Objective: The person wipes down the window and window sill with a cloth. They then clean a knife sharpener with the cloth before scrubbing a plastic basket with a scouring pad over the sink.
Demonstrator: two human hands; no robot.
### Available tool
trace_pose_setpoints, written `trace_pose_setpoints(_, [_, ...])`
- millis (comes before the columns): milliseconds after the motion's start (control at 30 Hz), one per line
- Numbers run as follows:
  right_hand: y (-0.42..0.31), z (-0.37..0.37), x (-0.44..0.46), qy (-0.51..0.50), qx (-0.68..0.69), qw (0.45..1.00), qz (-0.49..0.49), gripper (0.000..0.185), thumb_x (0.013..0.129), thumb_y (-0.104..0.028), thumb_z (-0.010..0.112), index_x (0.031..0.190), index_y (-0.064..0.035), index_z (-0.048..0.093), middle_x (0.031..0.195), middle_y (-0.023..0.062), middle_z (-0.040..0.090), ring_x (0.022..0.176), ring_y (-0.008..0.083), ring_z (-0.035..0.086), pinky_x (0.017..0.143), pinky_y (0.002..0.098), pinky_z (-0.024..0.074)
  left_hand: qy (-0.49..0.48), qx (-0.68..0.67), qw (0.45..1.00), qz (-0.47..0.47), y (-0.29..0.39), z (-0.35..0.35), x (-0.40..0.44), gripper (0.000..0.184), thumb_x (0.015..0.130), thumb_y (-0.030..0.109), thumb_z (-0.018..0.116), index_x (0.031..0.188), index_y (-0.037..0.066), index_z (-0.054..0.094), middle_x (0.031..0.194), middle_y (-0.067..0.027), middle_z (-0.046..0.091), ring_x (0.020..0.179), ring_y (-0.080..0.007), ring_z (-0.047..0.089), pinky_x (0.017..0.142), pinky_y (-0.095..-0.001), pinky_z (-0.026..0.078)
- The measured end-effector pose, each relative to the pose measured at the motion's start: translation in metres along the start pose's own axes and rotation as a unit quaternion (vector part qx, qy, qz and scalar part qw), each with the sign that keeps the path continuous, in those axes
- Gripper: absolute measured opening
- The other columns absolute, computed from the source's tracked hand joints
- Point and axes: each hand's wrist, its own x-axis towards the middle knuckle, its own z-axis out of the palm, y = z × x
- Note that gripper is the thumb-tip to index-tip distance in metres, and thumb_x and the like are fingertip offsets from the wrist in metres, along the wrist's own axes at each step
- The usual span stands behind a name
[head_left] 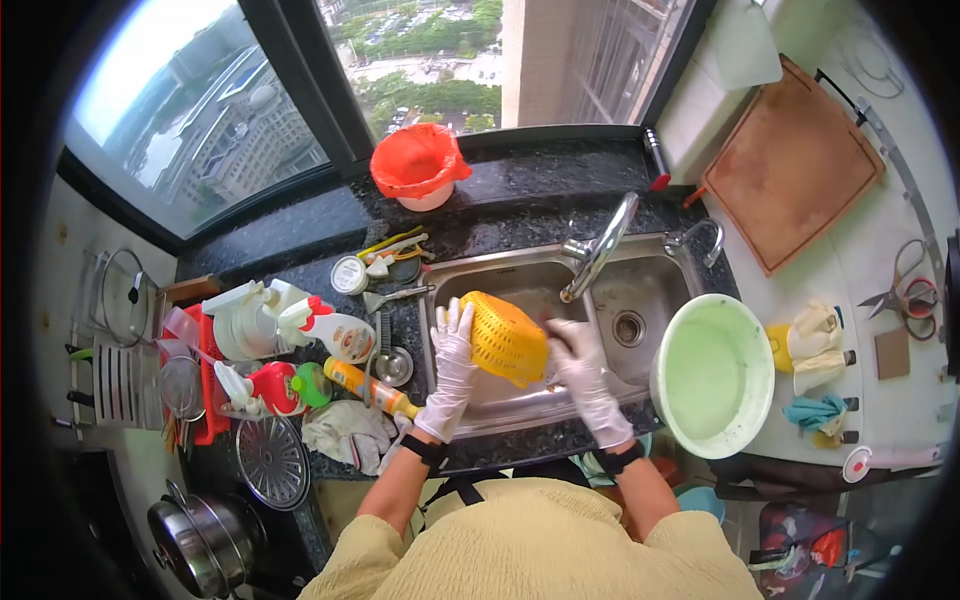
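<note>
My left hand, in a white glove, grips the left side of a yellow perforated plastic basket. The basket is tilted on its side over the left basin of the steel sink. My right hand, gloved too, is at the basket's right side. Its fingertips are blurred, so I cannot tell whether they hold anything or touch the basket. Behind the hands, a chrome faucet reaches over the divider between the basins.
A pale green tub stands right of the sink. Spray bottles, an orange tube and a white cloth crowd the left counter. A bin with a red liner stands by the window. A cutting board leans at right.
</note>
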Motion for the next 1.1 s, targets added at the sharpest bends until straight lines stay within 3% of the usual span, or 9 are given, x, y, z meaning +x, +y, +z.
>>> trace_pose_setpoints(133, [-0.019,0.041,-0.016,-0.016,0.007,0.996,-0.083,0.033,0.079,-0.003,0.069,0.111,-0.0078,0.066,0.09,0.0091,0.058,0.082,0.0248,0.059,0.074,0.0339,0.0491,0.032,-0.334,0.934,-0.124,0.02,0.019,0.005,0.09,0.078,0.008,0.075,0.15,0.016,0.021,0.156,-0.0217,0.002,0.142,-0.0297,0.016,0.113,-0.0371,0.024])
trace_pose_setpoints(233, [-0.022,0.053,-0.019,0.025,-0.003,0.997,-0.077,0.033,0.078,-0.003,0.07,0.11,-0.0099,0.069,0.089,0.0085,0.057,0.077,0.0256,0.059,0.069,0.0339,0.0492,0.096,-0.28,0.937,-0.188,0.039,0.016,0.0,0.096,0.081,0.0,0.069,0.153,0.018,0.007,0.155,-0.0245,-0.007,0.143,-0.0276,0.013,0.111,-0.0348,0.026])
trace_pose_setpoints(300, [-0.026,0.052,-0.019,0.02,-0.014,0.996,-0.091,0.034,0.077,-0.003,0.07,0.111,-0.0104,0.069,0.088,0.0086,0.057,0.075,0.0259,0.059,0.068,0.0339,0.0493,0.109,-0.486,0.836,-0.23,0.05,0.005,0.0,0.099,0.082,-0.004,0.065,0.152,0.019,-0.001,0.155,-0.0219,0.001,0.14,-0.026,0.021,0.109,-0.0338,0.029])
trace_pose_setpoints(367, [-0.025,0.054,-0.019,0.018,-0.027,0.994,-0.109,0.036,0.077,-0.003,0.07,0.111,-0.0107,0.069,0.087,0.0086,0.057,0.072,0.0256,0.059,0.065,0.0341,0.0493,0.22,-0.544,0.78,-0.219,0.031,0.044,-0.011,0.083,0.089,-0.002,0.055,0.152,0.019,0.004,0.142,-0.0156,0.033,0.124,-0.0241,0.043,0.102,-0.0356,0.037])
trace_pose_setpoints(500, [-0.029,0.066,-0.026,0.033,-0.011,0.996,-0.083,0.034,0.078,-0.004,0.07,0.112,-0.01,0.068,0.087,0.0085,0.057,0.072,0.0254,0.059,0.064,0.0338,0.049,0.094,-0.778,0.536,-0.314,0.039,0.028,-0.013,0.051,0.096,0.016,0.045,0.144,0.013,0.027,0.124,-0.0112,0.05,0.108,-0.0225,0.054,0.097,-0.0372,0.042])
trace_pose_setpoints(600, [-0.029,0.065,-0.031,0.009,-0.019,0.998,-0.06,0.033,0.079,-0.004,0.07,0.111,-0.0086,0.068,0.087,0.0086,0.057,0.072,0.0253,0.059,0.064,0.0339,0.0486,0.0,-0.812,0.496,-0.306,0.038,0.023,-0.013,0.046,0.1,0.04,0.043,0.13,0.005,0.047,0.116,-0.0109,0.058,0.103,-0.0236,0.058,0.095,-0.0381,0.045])
trace_pose_setpoints(767, [-0.015,0.068,-0.019,0.01,-0.153,0.983,-0.105,0.027,0.078,-0.012,0.07,0.105,-0.0084,0.07,0.086,0.0085,0.059,0.074,0.0289,0.061,0.065,0.0376,0.0496,-0.096,-0.691,0.661,-0.277,0.046,0.006,-0.019,0.038,0.097,0.024,0.056,0.129,0.004,0.05,0.114,-0.0016,0.06,0.101,-0.0111,0.057,0.09,-0.0278,0.046])
trace_pose_setpoints(900, [0.007,0.065,0.041,-0.062,-0.056,0.99,0.109,0.023,0.078,-0.015,0.07,0.098,-0.0048,0.071,0.084,0.0134,0.064,0.077,0.0302,0.065,0.069,0.0363,0.0516,-0.172,-0.643,0.693,-0.277,0.037,0.008,-0.037,0.042,0.093,0.018,0.062,0.131,0.003,0.049,0.114,-0.0015,0.061,0.102,-0.0113,0.057,0.093,-0.0279,0.045])
trace_pose_setpoints(1100, [-0.024,0.074,0.035,-0.086,-0.088,0.992,0.007,0.013,0.079,-0.016,0.067,0.087,-0.0056,0.068,0.082,0.0142,0.063,0.077,0.0314,0.064,0.069,0.0378,0.0524,-0.196,-0.626,0.718,-0.232,0.012,0.001,-0.03,0.043,0.093,0.016,0.062,0.131,0.003,0.049,0.114,-0.0012,0.061,0.102,-0.0106,0.057,0.09,-0.0262,0.046])
